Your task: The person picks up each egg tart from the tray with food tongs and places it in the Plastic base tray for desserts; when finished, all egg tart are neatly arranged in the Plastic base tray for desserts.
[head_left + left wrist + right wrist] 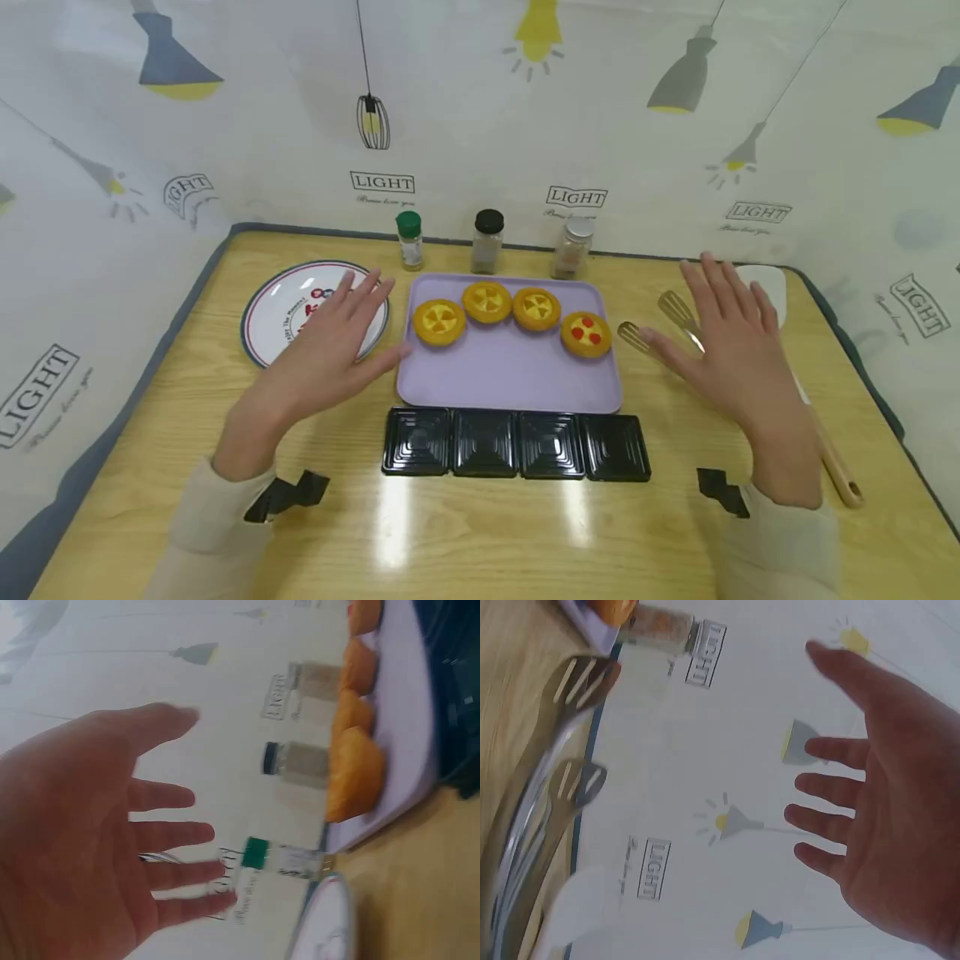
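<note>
left grip (322, 348), right grip (729, 354): spread wide, empty | 4 tarts (439, 322) on tray (510, 375), likely grouped for easy reach | 3 jars (487, 252) along far edge of table (480, 533), presumably set aside

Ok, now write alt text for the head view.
A person's open left hand and right hand hover at either side of a lilac tray holding four tarts. Four black square dishes line its near side; a plate lies left, utensils right, three capped jars behind.
</note>
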Available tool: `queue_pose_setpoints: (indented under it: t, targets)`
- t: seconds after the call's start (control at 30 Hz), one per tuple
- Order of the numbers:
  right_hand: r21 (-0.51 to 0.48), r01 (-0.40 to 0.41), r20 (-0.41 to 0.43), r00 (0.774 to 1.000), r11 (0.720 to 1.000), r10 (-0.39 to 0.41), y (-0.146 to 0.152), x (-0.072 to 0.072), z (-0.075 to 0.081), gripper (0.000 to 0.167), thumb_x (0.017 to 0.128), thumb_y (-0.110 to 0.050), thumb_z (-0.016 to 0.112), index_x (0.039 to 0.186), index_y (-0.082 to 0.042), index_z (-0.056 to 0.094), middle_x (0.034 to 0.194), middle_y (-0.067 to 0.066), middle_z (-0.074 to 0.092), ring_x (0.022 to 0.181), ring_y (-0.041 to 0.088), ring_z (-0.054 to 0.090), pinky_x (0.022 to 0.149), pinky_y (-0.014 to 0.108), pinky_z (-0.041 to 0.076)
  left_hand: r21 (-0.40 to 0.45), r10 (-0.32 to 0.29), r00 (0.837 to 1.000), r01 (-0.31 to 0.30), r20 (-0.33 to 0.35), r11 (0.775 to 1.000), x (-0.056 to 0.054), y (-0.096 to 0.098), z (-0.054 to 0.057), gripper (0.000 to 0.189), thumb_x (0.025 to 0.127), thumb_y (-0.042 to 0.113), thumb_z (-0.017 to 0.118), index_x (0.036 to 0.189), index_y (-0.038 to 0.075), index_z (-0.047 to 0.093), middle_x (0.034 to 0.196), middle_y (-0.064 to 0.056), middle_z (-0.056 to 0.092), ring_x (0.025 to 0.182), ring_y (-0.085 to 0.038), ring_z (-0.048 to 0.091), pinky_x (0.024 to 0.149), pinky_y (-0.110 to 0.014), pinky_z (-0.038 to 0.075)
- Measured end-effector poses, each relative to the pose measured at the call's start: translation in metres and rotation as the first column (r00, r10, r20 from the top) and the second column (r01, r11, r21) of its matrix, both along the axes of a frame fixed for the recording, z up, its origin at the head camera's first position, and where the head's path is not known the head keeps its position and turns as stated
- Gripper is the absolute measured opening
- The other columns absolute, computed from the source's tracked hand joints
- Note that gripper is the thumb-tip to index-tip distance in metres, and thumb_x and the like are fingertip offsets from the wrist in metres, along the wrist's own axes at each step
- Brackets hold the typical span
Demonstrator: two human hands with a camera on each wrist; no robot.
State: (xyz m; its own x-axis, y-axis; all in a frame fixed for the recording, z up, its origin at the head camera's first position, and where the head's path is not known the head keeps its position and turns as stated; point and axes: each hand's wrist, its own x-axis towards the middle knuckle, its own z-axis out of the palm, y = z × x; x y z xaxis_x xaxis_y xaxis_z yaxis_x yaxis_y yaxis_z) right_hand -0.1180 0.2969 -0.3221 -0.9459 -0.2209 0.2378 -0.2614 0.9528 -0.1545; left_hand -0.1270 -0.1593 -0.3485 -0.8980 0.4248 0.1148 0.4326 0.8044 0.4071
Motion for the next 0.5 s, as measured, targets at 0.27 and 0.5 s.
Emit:
queue_pose_setpoints:
  t: [0.27,0.5]
  targets:
    - [-0.054,0.105,0.035,0.994,0.993,-0.103,0.044,0.019,-0.016,0.075,0.097,-0.041,0.058,0.152,-0.002,0.026,0.156,0.025,0.021,0.129,0.058,0.026,0.097,0.073,0.018,0.390,-0.040,0.987,-0.024,0.155,0.920,0.004,0.007,-0.028,0.048,0.101,0.031,0.055,0.144,0.010,0.046,0.128,-0.008,0.059,0.107,-0.022,0.060,0.084,-0.038,0.053]
    - [-0.042,0.159,0.198,0.969,0.986,-0.147,0.067,0.028,-0.045,0.079,0.096,-0.045,0.058,0.146,0.010,0.028,0.134,0.041,0.041,0.106,0.064,0.041,0.080,0.071,0.033,0.362,0.127,0.964,-0.208,0.235,0.909,0.006,0.005,-0.060,0.034,0.098,0.019,0.058,0.130,0.005,0.059,0.102,-0.006,0.066,0.083,-0.017,0.064,0.073,-0.034,0.054]
